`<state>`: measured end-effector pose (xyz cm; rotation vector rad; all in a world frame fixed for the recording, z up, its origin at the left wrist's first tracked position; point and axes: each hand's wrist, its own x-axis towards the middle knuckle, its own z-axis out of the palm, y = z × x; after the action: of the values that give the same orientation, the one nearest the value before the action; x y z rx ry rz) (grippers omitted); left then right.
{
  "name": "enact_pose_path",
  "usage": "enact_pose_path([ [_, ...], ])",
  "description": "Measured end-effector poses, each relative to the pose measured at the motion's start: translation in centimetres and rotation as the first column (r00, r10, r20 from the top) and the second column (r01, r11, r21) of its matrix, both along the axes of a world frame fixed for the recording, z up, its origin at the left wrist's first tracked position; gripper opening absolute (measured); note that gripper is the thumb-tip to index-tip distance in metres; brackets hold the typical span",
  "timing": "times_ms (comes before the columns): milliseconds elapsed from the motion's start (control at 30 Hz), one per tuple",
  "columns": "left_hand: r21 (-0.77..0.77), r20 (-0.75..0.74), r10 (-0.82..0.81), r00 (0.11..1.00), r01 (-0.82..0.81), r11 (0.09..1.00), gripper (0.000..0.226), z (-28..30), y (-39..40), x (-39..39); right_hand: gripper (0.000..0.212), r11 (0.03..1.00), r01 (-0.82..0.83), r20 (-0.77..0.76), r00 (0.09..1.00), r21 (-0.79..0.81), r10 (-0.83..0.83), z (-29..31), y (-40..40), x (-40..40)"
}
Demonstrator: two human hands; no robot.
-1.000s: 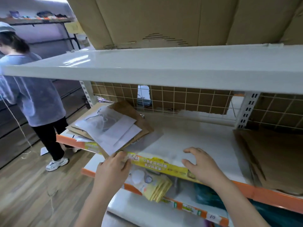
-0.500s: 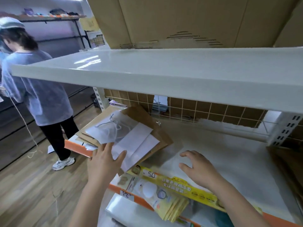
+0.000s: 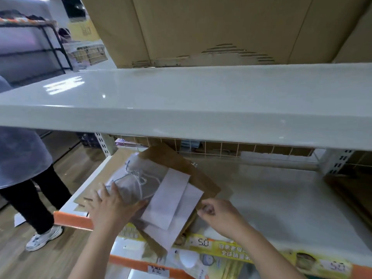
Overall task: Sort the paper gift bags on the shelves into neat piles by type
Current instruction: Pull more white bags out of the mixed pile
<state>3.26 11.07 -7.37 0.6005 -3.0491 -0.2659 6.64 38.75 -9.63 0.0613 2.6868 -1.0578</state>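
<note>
A loose pile of flat paper gift bags lies on the left part of the middle shelf [image 3: 281, 208]. On top are white bags [image 3: 171, 200], one with a grey cord handle [image 3: 136, 176]. Under them lies a brown kraft bag [image 3: 193, 174], and a larger brown sheet [image 3: 94, 190] sits beneath the pile. My left hand [image 3: 112, 206] lies flat on the top white bag with its fingers spread. My right hand [image 3: 217, 214] pinches the right edge of the brown bag. The pile juts over the shelf's front edge.
A white upper shelf [image 3: 201, 109] overhangs the work area and carries cardboard boxes [image 3: 201, 27]. Brown bags [image 3: 350, 196] lie at the far right. The lower shelf holds yellow packets [image 3: 211, 264]. A person [image 3: 22, 168] stands close on the left. A wire grid backs the shelf.
My left hand moved forward onto the white bags. My right hand left the bare shelf and went left to take the pile's right edge. The view has shifted closer and leftward.
</note>
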Motion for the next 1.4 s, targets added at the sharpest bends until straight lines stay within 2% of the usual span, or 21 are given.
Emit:
enact_pose_path([
  [67,-0.033,0.037,-0.034,0.999,0.035,0.999,0.137,0.0,-0.7,-1.0,0.043,0.998,0.062,0.026,0.998,-0.019,-0.061,-0.5,-1.7,-0.4],
  [200,-0.03,-0.054,-0.092,0.994,0.091,0.995,0.143,-0.5,-1.0,-1.8,0.034,0.989,0.126,0.035,0.992,-0.072,-0.124,-1.3,-3.7,-1.1],
  [333,-0.086,-0.095,-0.075,0.993,0.066,0.994,0.14,-0.8,-0.8,-2.5,0.058,0.968,0.163,0.067,0.986,-0.188,-0.153,-1.2,-4.9,-2.1],
  [467,-0.042,-0.195,-0.031,0.98,0.023,0.999,0.118,-0.9,-1.1,-3.5,0.083,0.938,0.268,0.134,0.961,-0.219,-0.243,-1.6,-5.4,-3.5],
  [533,-0.004,-0.277,-0.02,0.961,0.02,1.0,0.101,-0.6,-1.5,-4.1,0.081,0.883,0.303,0.144,0.952,-0.358,-0.268,-1.5,-5.8,-3.9],
  [633,-0.002,-0.286,-0.015,0.958,0.015,1.0,0.09,0.4,-1.9,-4.2,0.084,0.757,0.394,0.179,0.918,-0.521,-0.354,-1.4,-6.5,-4.4],
  [667,0.007,-0.278,-0.013,0.961,0.015,1.0,0.086,0.7,-2.0,-4.2,0.08,0.738,0.427,0.189,0.902,-0.523,-0.388,-1.4,-6.5,-4.5],
  [700,0.015,-0.255,-0.005,0.967,0.009,1.0,0.083,1.0,-2.0,-4.3,0.067,0.739,0.442,0.189,0.895,-0.508,-0.405,-1.6,-6.4,-4.7],
  [800,0.037,-0.162,0.006,0.987,0.0,0.999,0.065,1.5,-2.2,-4.8,0.007,0.757,0.391,0.119,0.913,-0.523,-0.39,-1.3,-6.0,-4.3],
  [833,0.065,-0.152,0.003,0.988,0.007,0.998,0.054,1.6,-2.1,-4.9,0.003,0.757,0.387,0.091,0.911,-0.527,-0.402,-1.2,-5.8,-4.2],
  [933,0.192,-0.204,0.003,0.979,0.037,0.981,0.025,1.5,-1.7,-4.7,0.014,0.704,0.409,0.031,0.875,-0.581,-0.483,-1.2,-5.1,-4.1],
  [1033,0.275,-0.388,0.019,0.921,0.096,0.957,0.012,1.4,-1.9,-4.3,0.024,0.566,0.444,0.065,0.822,-0.694,-0.566,-0.9,-4.4,-3.8],
  [1100,0.333,-0.479,0.038,0.877,0.141,0.932,0.008,1.7,-2.2,-4.1,0.026,0.537,0.459,0.034,0.781,-0.708,-0.624,-0.7,-3.6,-3.4],
  [1167,0.395,-0.522,0.024,0.852,0.217,0.893,0.006,2.0,-2.4,-4.1,0.027,0.526,0.485,-0.004,0.733,-0.698,-0.68,-0.6,-2.5,-3.0],
  [1333,0.537,-0.499,-0.023,0.866,0.33,0.776,0.013,2.3,-0.5,-4.0,0.035,0.497,0.59,-0.04,0.618,-0.636,-0.785,-0.9,0.4,-1.1],
  [1400,0.586,-0.486,-0.012,0.874,0.337,0.737,0.03,2.6,0.9,-3.7,0.035,0.46,0.606,-0.084,0.543,-0.649,-0.836,-1.4,1.4,0.2],
])
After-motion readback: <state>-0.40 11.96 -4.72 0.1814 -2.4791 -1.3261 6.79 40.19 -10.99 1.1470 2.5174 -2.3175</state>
